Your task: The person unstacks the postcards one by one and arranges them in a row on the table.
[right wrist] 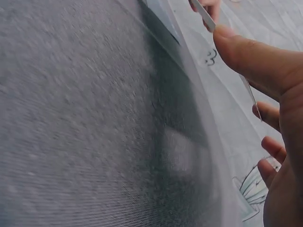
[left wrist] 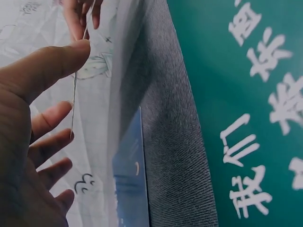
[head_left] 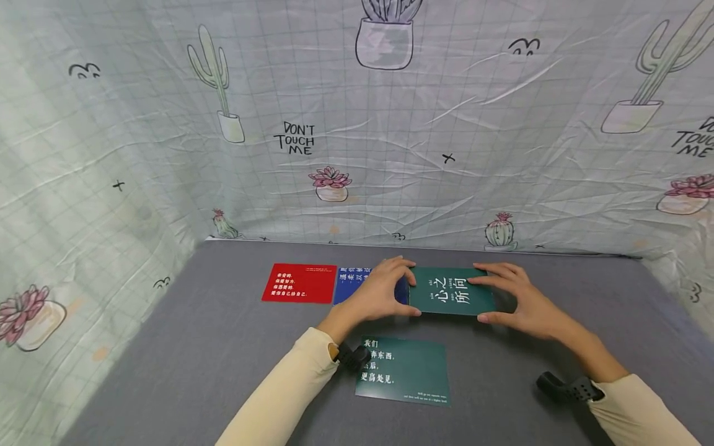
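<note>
Between both hands is a dark green card (head_left: 452, 290) with large white characters, turned sideways. My left hand (head_left: 382, 288) holds its left end, thumb at the near edge and fingers at the far edge. At the right end, my right hand (head_left: 527, 303) grips the same two edges. Both wrist views show the card edge-on as a thin line, raised off the table. A blue card (head_left: 347, 286) lies on the table, partly hidden behind my left hand. Left of it is a red card (head_left: 304, 284) with white writing.
Another green card (head_left: 409, 371) with white lines of text lies nearer on the grey table (head_left: 184, 347), its left edge partly under the left wrist's black band (head_left: 354, 357). A pale cloth (head_left: 390, 124) printed with cacti stands behind and beside the table.
</note>
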### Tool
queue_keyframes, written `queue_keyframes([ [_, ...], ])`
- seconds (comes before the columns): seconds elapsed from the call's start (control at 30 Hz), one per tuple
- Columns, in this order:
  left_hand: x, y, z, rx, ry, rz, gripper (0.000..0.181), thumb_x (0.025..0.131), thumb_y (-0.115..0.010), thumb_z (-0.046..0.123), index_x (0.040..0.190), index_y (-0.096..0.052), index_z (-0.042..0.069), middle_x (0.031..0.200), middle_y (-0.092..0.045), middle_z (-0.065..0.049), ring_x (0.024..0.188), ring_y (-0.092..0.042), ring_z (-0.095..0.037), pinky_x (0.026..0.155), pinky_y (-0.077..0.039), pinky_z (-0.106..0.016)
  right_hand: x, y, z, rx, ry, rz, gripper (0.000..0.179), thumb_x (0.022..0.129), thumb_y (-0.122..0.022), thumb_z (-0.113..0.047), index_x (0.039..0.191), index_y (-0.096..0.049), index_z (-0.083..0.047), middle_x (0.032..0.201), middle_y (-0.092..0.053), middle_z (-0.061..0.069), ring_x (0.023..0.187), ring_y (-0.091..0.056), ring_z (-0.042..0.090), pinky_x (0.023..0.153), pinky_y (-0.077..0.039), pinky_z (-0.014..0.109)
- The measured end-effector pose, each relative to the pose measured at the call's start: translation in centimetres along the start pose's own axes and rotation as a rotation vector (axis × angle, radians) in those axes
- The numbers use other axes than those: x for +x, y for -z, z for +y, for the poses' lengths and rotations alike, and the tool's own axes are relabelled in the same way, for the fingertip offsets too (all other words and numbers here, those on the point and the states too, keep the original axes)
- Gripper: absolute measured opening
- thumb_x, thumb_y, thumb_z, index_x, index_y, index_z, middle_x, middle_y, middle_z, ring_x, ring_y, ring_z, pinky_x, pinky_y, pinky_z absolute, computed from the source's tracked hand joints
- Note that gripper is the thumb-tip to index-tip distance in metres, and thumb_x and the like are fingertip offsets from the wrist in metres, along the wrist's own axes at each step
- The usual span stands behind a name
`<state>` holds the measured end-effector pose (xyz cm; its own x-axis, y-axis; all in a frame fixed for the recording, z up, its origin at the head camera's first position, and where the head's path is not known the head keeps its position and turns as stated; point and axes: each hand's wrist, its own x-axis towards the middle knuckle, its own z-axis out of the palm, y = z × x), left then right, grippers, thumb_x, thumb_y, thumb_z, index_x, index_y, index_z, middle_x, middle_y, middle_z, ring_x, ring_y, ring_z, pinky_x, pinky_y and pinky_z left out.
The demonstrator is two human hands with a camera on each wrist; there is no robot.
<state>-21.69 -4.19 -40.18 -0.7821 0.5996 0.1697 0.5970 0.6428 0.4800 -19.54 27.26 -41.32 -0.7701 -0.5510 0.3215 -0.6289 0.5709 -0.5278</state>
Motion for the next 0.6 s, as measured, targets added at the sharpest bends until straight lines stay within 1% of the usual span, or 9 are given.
queue_keyframes([
  [0.13,0.7,-0.3,-0.4,0.049,0.016,-0.022,0.046,0.073,-0.081,0.043,0.102,-0.054,0.017,0.142,-0.045,-0.001,0.141,-0.023,-0.019,0.115,-0.012,-0.042,0.4,-0.2,0.9,0.002,-0.029,-0.017,0.063,0.075,-0.083,-0.029,0.132,-0.058,-0.022,0.147,-0.038,0.006,0.132,-0.021,0.042,0.090,-0.025,0.068],
  [0.27,1.3,-0.7,-0.6,0.080,0.037,-0.039,0.047,0.074,-0.079,0.044,0.102,-0.054,0.017,0.141,-0.046,-0.001,0.141,-0.024,-0.018,0.115,-0.012,-0.042,0.8,-0.4,1.8,0.003,-0.046,-0.049,0.062,0.075,-0.082,-0.032,0.132,-0.058,-0.021,0.147,-0.038,0.008,0.133,-0.021,0.042,0.092,-0.024,0.068],
  [0.47,1.6,-1.3,-1.0,0.107,0.070,-0.068,0.048,0.074,-0.079,0.044,0.104,-0.054,0.017,0.141,-0.045,-0.001,0.141,-0.025,-0.019,0.116,-0.011,-0.041,1.3,-0.8,2.7,0.014,-0.067,-0.095,0.062,0.077,-0.080,-0.037,0.132,-0.058,-0.020,0.147,-0.038,0.009,0.135,-0.020,0.042,0.094,-0.022,0.070],
  [0.6,1.7,-1.4,-1.2,0.141,0.077,-0.080,0.050,0.073,-0.079,0.045,0.104,-0.053,0.016,0.141,-0.046,-0.002,0.140,-0.026,-0.019,0.115,-0.012,-0.043,1.5,-1.0,3.0,0.029,-0.075,-0.108,0.061,0.078,-0.079,-0.038,0.132,-0.058,-0.020,0.147,-0.037,0.010,0.135,-0.019,0.043,0.094,-0.022,0.071],
])
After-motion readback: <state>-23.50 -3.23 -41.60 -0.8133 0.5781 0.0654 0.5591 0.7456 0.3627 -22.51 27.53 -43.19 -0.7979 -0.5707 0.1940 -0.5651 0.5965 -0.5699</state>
